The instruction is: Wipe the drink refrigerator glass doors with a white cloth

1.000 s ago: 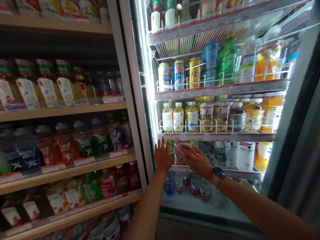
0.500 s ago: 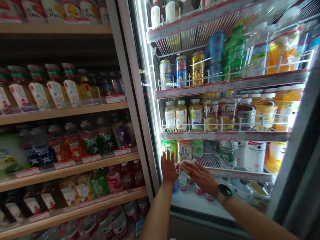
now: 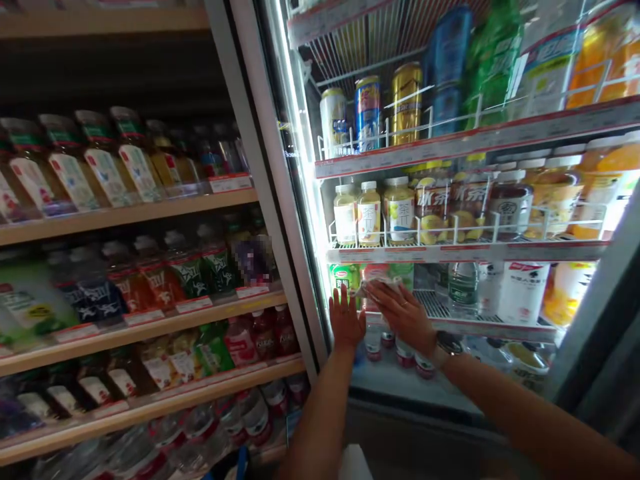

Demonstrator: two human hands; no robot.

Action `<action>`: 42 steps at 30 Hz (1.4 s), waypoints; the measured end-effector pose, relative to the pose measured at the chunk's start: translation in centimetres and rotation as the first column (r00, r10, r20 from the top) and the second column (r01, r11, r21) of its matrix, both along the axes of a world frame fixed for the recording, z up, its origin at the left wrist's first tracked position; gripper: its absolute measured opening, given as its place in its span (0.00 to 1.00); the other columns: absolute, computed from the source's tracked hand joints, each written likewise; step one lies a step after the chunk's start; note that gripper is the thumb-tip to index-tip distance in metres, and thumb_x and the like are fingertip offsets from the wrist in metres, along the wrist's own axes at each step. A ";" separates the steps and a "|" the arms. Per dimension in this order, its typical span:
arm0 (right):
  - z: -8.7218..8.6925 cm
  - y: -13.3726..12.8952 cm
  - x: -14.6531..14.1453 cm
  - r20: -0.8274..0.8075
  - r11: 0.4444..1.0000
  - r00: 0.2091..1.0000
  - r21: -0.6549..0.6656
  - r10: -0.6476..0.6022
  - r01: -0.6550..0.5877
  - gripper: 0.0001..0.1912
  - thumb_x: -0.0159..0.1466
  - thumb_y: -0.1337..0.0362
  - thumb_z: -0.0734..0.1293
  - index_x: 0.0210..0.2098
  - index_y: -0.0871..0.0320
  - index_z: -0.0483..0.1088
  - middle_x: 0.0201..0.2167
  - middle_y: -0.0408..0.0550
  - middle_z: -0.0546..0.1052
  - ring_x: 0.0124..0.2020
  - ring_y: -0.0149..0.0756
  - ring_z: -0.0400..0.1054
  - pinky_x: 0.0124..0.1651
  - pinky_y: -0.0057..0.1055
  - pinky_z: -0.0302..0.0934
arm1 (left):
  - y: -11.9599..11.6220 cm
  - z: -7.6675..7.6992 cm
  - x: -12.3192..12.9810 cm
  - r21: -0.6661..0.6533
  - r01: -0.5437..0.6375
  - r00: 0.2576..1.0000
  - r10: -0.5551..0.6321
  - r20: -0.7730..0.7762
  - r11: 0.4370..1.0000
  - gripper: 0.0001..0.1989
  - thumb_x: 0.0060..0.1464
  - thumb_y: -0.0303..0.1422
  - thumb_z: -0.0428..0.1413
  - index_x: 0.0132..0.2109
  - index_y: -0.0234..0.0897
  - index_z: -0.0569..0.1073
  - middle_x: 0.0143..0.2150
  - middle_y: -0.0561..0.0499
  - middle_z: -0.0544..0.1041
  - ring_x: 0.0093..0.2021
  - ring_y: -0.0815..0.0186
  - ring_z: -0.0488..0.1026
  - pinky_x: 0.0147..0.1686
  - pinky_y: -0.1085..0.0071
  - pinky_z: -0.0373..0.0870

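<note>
A shop aisle is seen at close range. Wooden shelves on the left carry rows of bottled drinks above red-edged price strips. On the right stands a refrigerated cabinet, brightly lit from inside along its pale metal door frame. Behind the glass door, white wire racks hold metal cans and plastic bottles.

The white cloth is located on the outer face of the glass door, near the frame, and is pressed there beneath the fingers of the right hand. A dark wristwatch is worn on that wrist. The fingers are extended, and whether the cloth is pinched by that grip or only pressed flat cannot be told. The left hand is laid against the glass just beside it, with its grip open, its fingers spread and nothing held.

The cloth is judged to be light, soft and limp, so it would be best taken as a folded pad under the fingers and palm rather than by a loose edge. The glass appears stiff, smooth and breakable.
</note>
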State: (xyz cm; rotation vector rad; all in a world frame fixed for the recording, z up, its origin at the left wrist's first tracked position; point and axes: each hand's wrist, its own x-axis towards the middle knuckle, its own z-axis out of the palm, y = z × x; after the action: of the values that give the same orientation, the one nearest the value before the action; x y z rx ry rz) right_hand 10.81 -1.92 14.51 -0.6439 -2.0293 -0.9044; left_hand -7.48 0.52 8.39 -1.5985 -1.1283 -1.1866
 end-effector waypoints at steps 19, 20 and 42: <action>8.3 0.6 5.8 -0.361 0.973 0.918 0.095 -0.162 0.209 0.35 0.67 0.70 0.60 0.71 0.46 0.47 0.70 0.46 0.56 0.71 0.48 0.47 0.72 0.57 0.35 | 0.8 -0.6 -0.4 -0.007 0.046 0.999 -0.046 0.026 0.999 0.32 0.65 0.37 0.45 0.72 0.36 0.46 0.71 0.38 0.54 0.72 0.52 0.46 0.67 0.49 0.52; 8.6 0.6 5.8 -0.418 0.969 0.894 0.102 -0.162 0.223 0.35 0.67 0.69 0.60 0.71 0.46 0.47 0.71 0.46 0.53 0.71 0.51 0.45 0.71 0.61 0.36 | 1.0 -0.7 -0.5 -0.007 0.042 0.999 -0.042 0.027 0.999 0.32 0.65 0.37 0.45 0.72 0.36 0.46 0.71 0.38 0.55 0.72 0.52 0.46 0.67 0.48 0.52; 6.0 -3.4 14.8 -0.318 0.967 0.914 -0.122 -0.253 0.225 0.36 0.68 0.69 0.53 0.72 0.51 0.34 0.72 0.52 0.47 0.72 0.46 0.40 0.70 0.59 0.37 | -3.5 9.6 14.0 -0.164 0.360 0.930 -0.367 -0.013 0.918 0.33 0.65 0.39 0.45 0.72 0.37 0.43 0.72 0.42 0.54 0.73 0.56 0.45 0.69 0.52 0.47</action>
State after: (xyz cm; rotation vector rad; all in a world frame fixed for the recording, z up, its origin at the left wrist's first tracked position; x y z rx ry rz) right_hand 25.57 -5.35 20.48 -1.0371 -1.7150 -0.7899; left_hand 6.51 -3.00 18.03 -2.0123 -0.9396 -1.3147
